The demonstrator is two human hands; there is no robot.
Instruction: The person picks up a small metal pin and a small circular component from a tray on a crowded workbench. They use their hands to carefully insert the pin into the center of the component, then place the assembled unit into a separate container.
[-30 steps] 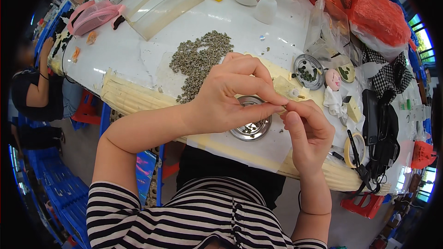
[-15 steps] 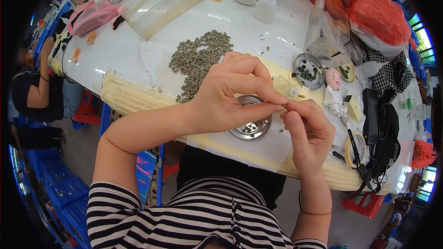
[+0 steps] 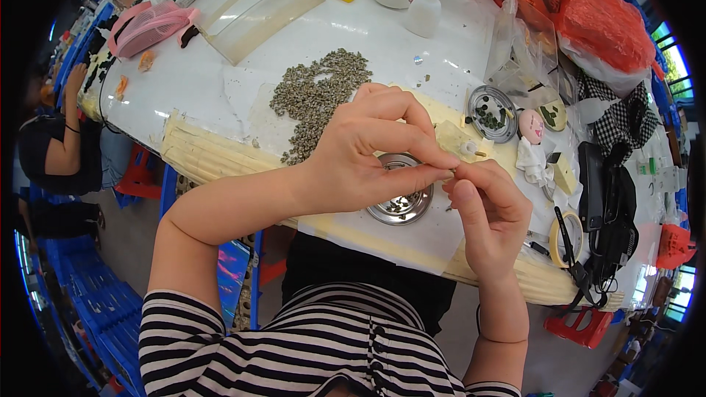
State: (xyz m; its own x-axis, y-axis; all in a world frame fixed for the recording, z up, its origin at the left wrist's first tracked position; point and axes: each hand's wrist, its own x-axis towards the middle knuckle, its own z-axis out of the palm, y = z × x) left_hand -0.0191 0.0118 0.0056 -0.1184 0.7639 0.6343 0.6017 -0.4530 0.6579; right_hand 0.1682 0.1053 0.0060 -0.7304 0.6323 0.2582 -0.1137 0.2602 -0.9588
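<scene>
My left hand (image 3: 379, 151) and my right hand (image 3: 489, 209) meet fingertip to fingertip above the near edge of the table. Each is closed in a thumb-and-finger pinch. Whatever sits between the fingertips is too small to make out. Partly hidden under my left hand is a round metal dish (image 3: 424, 209) with several small dark bits in it. Beyond my left wrist spreads a heap of small grey-brown metallic pieces (image 3: 312, 95) on the white tabletop. A second metal dish (image 3: 512, 130), holding dark green bits, lies past my right hand.
A white squeeze bottle (image 3: 423, 15) and a clear plastic trough (image 3: 268, 18) stand at the back. Red plastic bags (image 3: 596, 18) fill the far right. A tape roll (image 3: 555, 239) and a black bag (image 3: 614, 206) lie to the right. Another person's arm (image 3: 71, 121) shows at the left.
My right hand has shifted very slightly leftward, its fingertips still against those of my left hand. My left hand and the things on the table look the same.
</scene>
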